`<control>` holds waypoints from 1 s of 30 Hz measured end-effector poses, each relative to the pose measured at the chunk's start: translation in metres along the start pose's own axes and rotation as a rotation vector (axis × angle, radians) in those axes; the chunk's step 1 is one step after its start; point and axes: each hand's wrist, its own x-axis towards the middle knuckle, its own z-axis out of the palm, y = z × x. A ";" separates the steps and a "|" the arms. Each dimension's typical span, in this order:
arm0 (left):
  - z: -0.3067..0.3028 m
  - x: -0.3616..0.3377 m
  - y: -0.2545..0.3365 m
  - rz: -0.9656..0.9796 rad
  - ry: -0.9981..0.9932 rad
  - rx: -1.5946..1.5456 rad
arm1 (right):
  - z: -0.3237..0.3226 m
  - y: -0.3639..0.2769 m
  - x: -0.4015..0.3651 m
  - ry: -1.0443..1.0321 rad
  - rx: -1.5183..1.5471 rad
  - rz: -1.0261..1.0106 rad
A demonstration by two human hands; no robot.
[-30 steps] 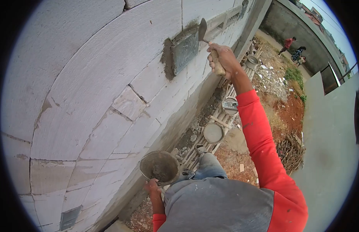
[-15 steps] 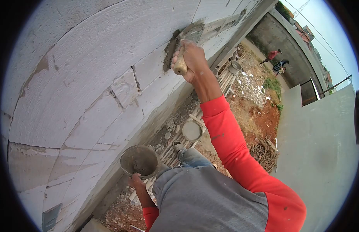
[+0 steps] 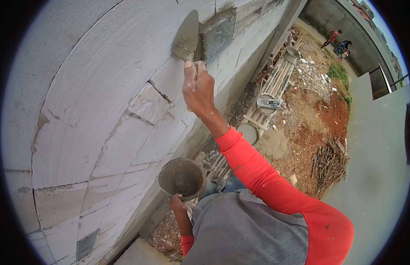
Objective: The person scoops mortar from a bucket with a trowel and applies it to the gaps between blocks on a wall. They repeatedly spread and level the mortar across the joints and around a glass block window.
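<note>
My right hand (image 3: 199, 90) is closed round the handle of a pointed trowel (image 3: 187, 35), its blade held up against the white block wall (image 3: 94, 88). Just right of the blade, a grey rectangular box (image 3: 219, 37) sits in the wall with wet mortar (image 3: 225, 13) along its edge. Low down by my body, my left hand (image 3: 177, 203) grips the rim of a round bucket (image 3: 182, 178) with grey mortar inside. The trowel's handle is mostly hidden in my fist.
Below runs a bamboo platform (image 3: 275, 84) bearing a mortar tub (image 3: 249, 134), another bucket (image 3: 291, 54) and a flat float (image 3: 268, 104). A pile of sticks (image 3: 331, 163) lies on the red soil. Two people (image 3: 332, 37) are far off near a grey boundary wall (image 3: 320, 17).
My right hand has moved left and down, and the trowel blade has turned to point upward, uncovering the grey box. The view has shifted; my left hand still holds the bucket.
</note>
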 end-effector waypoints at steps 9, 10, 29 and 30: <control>-0.051 -0.016 0.038 0.298 -0.165 0.734 | 0.025 0.038 -0.065 -0.036 0.077 0.156; -0.058 -0.023 0.038 0.649 -0.296 0.997 | 0.025 0.027 -0.045 -0.030 0.083 0.107; -0.052 -0.045 0.051 0.086 -0.067 0.338 | 0.043 0.103 -0.055 0.055 0.071 0.205; -0.049 -0.045 0.060 0.041 -0.051 0.411 | 0.040 0.116 -0.075 0.057 0.062 0.263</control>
